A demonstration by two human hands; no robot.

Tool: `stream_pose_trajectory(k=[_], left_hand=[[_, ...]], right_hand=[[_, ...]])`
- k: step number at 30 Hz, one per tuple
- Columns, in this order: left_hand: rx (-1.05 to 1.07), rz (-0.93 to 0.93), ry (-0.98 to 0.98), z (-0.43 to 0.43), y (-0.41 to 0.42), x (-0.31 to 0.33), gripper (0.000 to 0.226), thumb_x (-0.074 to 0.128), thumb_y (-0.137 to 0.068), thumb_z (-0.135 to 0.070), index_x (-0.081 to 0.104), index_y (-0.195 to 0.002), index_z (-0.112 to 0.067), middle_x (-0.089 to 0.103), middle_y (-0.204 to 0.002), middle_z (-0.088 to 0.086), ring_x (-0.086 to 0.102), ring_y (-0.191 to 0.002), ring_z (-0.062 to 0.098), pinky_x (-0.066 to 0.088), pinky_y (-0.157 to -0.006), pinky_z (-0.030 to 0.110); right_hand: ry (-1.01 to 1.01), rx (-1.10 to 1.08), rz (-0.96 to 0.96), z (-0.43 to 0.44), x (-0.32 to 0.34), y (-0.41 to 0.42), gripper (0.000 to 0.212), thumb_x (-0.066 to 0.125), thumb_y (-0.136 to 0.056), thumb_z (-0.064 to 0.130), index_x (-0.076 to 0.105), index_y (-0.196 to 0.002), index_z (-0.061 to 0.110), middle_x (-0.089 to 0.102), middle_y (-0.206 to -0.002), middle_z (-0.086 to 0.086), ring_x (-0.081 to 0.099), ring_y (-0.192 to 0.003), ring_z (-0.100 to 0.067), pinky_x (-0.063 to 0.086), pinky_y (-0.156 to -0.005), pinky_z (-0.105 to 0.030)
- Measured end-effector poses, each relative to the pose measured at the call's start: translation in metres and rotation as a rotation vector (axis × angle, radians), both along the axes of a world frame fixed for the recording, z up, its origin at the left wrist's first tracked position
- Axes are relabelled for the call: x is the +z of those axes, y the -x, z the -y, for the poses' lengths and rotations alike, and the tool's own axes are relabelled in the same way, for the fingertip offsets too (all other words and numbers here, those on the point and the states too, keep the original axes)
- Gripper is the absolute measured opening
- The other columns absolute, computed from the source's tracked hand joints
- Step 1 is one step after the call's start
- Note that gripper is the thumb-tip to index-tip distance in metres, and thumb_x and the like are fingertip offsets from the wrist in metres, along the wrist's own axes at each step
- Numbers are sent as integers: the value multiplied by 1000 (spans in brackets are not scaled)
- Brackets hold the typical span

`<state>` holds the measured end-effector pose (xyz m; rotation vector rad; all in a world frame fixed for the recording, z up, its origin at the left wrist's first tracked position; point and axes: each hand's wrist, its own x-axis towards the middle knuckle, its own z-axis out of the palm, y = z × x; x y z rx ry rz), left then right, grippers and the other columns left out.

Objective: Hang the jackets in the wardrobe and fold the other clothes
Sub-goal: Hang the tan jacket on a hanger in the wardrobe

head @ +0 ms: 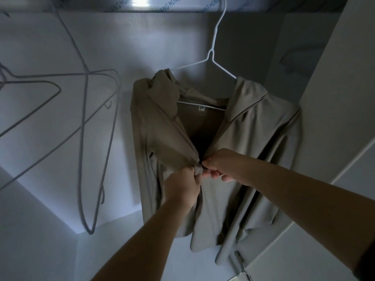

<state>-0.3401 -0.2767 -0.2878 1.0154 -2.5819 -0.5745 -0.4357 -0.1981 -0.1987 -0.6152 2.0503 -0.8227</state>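
Both hands at the jacket (253, 138) front, mid-chest. Left hand (181, 187) is curled round a bunch of the panel on my left, holding it taut. Right hand (221, 166) is just beside it, fingertips pinched where the two edges meet. I judge that's the zip pull, but it's too small to confirm. The opening runs straight up from my grip to the collar, so the pull goes upward along the hanging length. The jacket hangs on a white hanger (212, 55) hooked toward the rail (142, 5). Empty hangers (87, 118) well left. Wardrobe back wall (50, 37) behind, door (334, 98) right.
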Motion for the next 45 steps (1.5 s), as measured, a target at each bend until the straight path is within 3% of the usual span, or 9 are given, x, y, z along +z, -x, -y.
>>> stream_pose_trajectory(k=[2, 10, 15, 32, 35, 38, 40, 42, 45], left_hand=[[-8, 8, 86, 1, 5, -2, 29, 49, -95, -41, 64, -95, -17, 70, -91, 5, 66, -90, 25, 53, -75, 34], [11, 101, 122, 15, 2, -9, 35, 52, -94, -46, 42, -71, -22, 66, -82, 3, 60, -75, 20, 37, -60, 26], [-1, 182, 85, 20, -4, -14, 32, 50, -94, -46, 60, -89, -17, 68, -95, 4, 64, -93, 22, 42, -71, 27], [59, 318, -56, 41, 2, 4, 27, 55, -94, -39, 61, -105, -15, 68, -106, 4, 64, -102, 22, 51, -89, 33], [68, 341, -126, 34, -5, 5, 29, 51, -95, -40, 60, -107, -16, 66, -107, 3, 63, -102, 21, 50, -88, 32], [46, 191, -123, 31, -9, 23, 21, 48, -96, -33, 59, -106, -19, 66, -103, 0, 63, -96, 18, 51, -81, 29], [58, -64, -33, 32, -3, 54, 8, 50, -94, -24, 55, -96, -19, 61, -92, 1, 62, -88, 20, 49, -73, 29], [28, -365, 67, 30, 12, 95, 4, 54, -91, -17, 55, -93, -14, 56, -91, 4, 57, -83, 21, 44, -66, 28], [-140, -601, 157, 24, 45, 154, 19, 61, -83, -13, 57, -102, -12, 56, -102, 6, 54, -92, 21, 44, -75, 30]], right_hand=[[45, -86, 100, -3, 2, -1, 16, 51, -98, 15, 60, -87, 6, 59, -51, 3, 38, -42, -6, 24, -38, -16], [343, -306, 238, 10, 56, 3, 19, 47, -99, 12, 54, -81, 12, 53, -50, 5, 35, -41, -3, 23, -31, -13], [520, -295, 142, 22, 105, 4, 19, 47, -98, 13, 55, -82, 17, 56, -51, 8, 37, -36, -1, 22, -30, -13], [661, -223, 73, 17, 119, -4, 16, 53, -97, 12, 61, -84, 9, 69, -66, 3, 49, -41, -3, 34, -36, -15], [551, -105, -74, 8, 115, -3, 16, 51, -98, 17, 61, -86, 16, 70, -70, 5, 56, -45, 0, 40, -42, -11], [459, -106, -680, -10, 110, 23, 12, 55, -93, 19, 65, -87, 22, 66, -88, 3, 61, -71, -1, 44, -63, -12], [388, -177, -967, -27, 108, 46, 22, 56, -90, 17, 64, -110, 19, 61, -109, -5, 58, -102, -18, 43, -87, -26], [190, -139, -998, -40, 100, 67, 42, 51, -93, 18, 47, -135, 13, 53, -129, -15, 49, -120, -31, 39, -98, -35], [-111, -19, -967, -47, 81, 78, 49, 44, -98, 21, 30, -145, 11, 52, -133, -20, 52, -120, -36, 43, -93, -33]])
